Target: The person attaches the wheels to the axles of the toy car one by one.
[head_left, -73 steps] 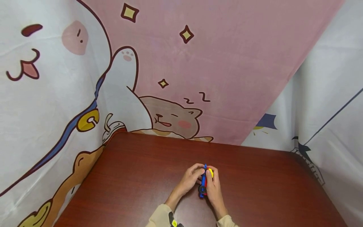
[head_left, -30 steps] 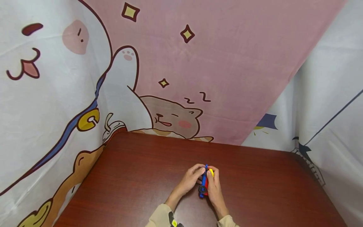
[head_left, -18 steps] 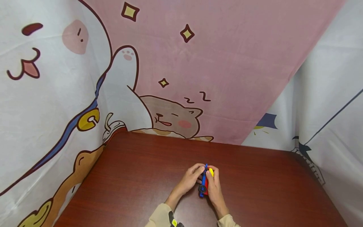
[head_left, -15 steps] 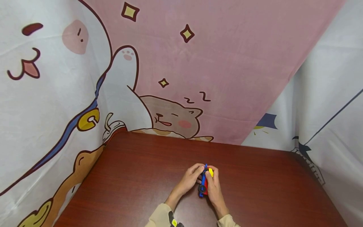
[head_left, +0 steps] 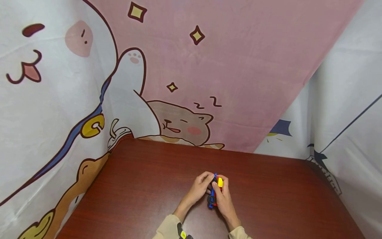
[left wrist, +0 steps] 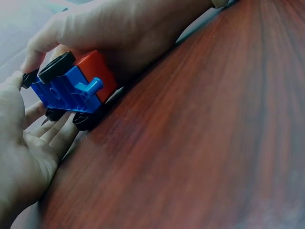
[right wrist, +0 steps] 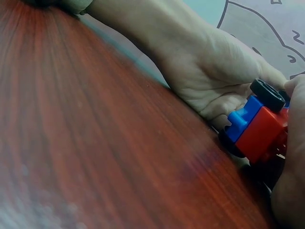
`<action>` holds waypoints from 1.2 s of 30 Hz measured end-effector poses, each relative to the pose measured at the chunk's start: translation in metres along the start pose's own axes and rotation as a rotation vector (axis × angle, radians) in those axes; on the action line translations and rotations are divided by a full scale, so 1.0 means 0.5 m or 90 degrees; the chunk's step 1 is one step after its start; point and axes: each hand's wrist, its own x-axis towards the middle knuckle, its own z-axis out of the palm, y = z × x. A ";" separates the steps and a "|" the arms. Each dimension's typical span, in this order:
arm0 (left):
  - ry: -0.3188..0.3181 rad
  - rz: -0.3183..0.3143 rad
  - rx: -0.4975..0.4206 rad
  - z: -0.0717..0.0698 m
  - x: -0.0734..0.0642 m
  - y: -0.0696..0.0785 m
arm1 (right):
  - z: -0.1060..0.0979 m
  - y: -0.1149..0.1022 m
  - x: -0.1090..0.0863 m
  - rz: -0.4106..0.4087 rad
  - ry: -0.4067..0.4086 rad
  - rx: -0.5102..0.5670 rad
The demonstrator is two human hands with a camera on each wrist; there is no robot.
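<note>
A small toy truck with a blue chassis (left wrist: 59, 93), a red body (right wrist: 262, 134), a yellow part (head_left: 220, 182) and black wheels (left wrist: 57, 67) is held on its side close over the table, its underside turned to the left. My right hand (head_left: 224, 197) grips the red and yellow side, with the thumb across the upper edge. From the left, my left hand (head_left: 197, 190) pinches the far end near a wheel, its other fingers behind the underside in the left wrist view. The palm of my right hand hides part of the body.
The brown wooden table (head_left: 149, 172) extends around both hands. A printed cloth (head_left: 238, 73) with cartoon cats hangs along the table's back and sides. A black strap (head_left: 182, 230) with a yellow mark is on the left wrist.
The toy truck has shifted slightly left and turned a little, so more of its yellow part shows. My right hand has moved left with it, its thumb lower; the left hand has barely moved.
</note>
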 end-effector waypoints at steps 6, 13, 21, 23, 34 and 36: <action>0.008 -0.003 -0.018 -0.002 0.007 -0.015 | -0.001 0.002 0.001 0.011 -0.006 0.008; 0.010 -0.006 -0.025 -0.002 0.003 -0.014 | -0.004 0.001 0.000 0.016 -0.008 0.015; 0.006 -0.004 -0.026 -0.001 0.005 -0.015 | -0.004 -0.044 -0.007 0.016 -0.002 -0.019; 0.008 -0.005 -0.022 0.000 0.005 -0.015 | -0.004 -0.065 -0.012 0.009 -0.007 -0.032; -0.004 -0.003 -0.027 -0.002 0.004 -0.013 | -0.004 -0.081 -0.017 0.004 -0.005 -0.058; -0.005 -0.005 -0.027 -0.002 0.002 -0.012 | -0.004 -0.061 -0.012 0.006 -0.003 -0.042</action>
